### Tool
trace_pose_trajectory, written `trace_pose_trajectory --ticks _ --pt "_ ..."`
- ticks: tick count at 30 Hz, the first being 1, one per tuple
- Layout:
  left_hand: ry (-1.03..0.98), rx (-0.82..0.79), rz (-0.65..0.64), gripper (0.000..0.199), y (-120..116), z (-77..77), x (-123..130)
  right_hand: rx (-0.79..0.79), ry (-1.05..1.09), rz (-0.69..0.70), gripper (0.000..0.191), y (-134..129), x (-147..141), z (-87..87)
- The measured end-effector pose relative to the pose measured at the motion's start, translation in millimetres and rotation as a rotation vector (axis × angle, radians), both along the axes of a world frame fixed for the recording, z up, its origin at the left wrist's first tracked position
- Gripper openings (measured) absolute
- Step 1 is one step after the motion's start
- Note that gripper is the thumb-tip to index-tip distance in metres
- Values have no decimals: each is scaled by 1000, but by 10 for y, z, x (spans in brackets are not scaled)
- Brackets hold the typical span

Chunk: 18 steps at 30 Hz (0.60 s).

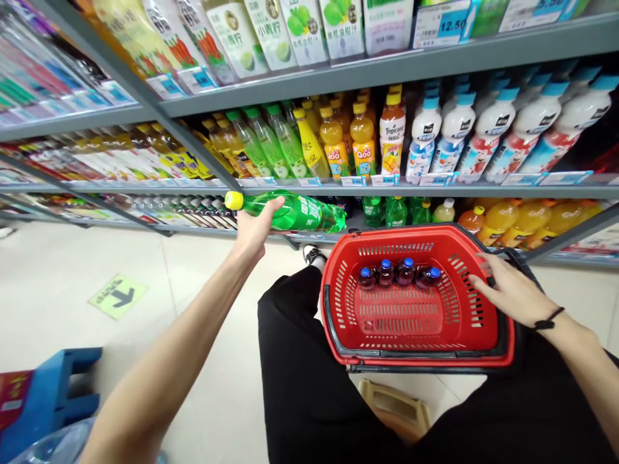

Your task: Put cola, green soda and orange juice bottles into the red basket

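Observation:
My left hand (pixel 256 225) is wrapped round the neck end of a large green soda bottle (pixel 302 212) with a yellow cap. The bottle lies nearly level in front of the lower shelf, its cap to the left and its base near the basket's back left corner. A red shopping basket (pixel 329 322) sits between my knees. Inside, along its back side, are several small dark bottles (pixel 385 274) with blue caps. At the basket's right rim rests my right hand (pixel 507 287), its fingers over the edge and the thumb inside, closed on the rim.
Shelves (pixel 338 191) of drinks stretch across the front, with juice and milk-drink bottles (pixel 464 135) in the middle row. Orange drink bottles (pixel 503 222) stand low on the right. A blue plastic stool (pixel 58 393) is at the lower left. An arrow sticker (pixel 117 296) marks the floor.

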<state>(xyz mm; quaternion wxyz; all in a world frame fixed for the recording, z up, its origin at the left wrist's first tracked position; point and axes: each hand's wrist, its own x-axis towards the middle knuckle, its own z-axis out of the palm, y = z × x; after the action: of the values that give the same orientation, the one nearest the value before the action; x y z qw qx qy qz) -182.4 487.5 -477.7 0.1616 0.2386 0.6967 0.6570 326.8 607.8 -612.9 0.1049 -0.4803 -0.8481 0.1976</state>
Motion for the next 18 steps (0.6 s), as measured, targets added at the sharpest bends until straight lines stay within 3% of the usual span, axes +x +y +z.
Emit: trace_pose_trajectory --ticks 2,4,7,9,11,13,18 --pt "19 4 -82 42 -37 176 139 -104 192 26 68 -106 -231 115" --pt "-23 -32 -182 45 -44 258 304 -224 338 28 69 -193 -480 247" --pt "-174 -110 -386 53 29 187 587 -407 588 46 75 -241 -792 410" --pt "-283 -121 -550 55 148 46 780 -694 772 71 79 -232 -922 440" --pt "-357 -105 -711 53 313 -122 962 -1035 892 70 86 -230 -988 378" --pt "-376 -97 -824 52 496 -292 1122 -1231 959 31 95 -263 -1006 228" --pt "-350 -165 -837 63 769 -763 1352 -1111 949 -138 66 -470 -992 -254"
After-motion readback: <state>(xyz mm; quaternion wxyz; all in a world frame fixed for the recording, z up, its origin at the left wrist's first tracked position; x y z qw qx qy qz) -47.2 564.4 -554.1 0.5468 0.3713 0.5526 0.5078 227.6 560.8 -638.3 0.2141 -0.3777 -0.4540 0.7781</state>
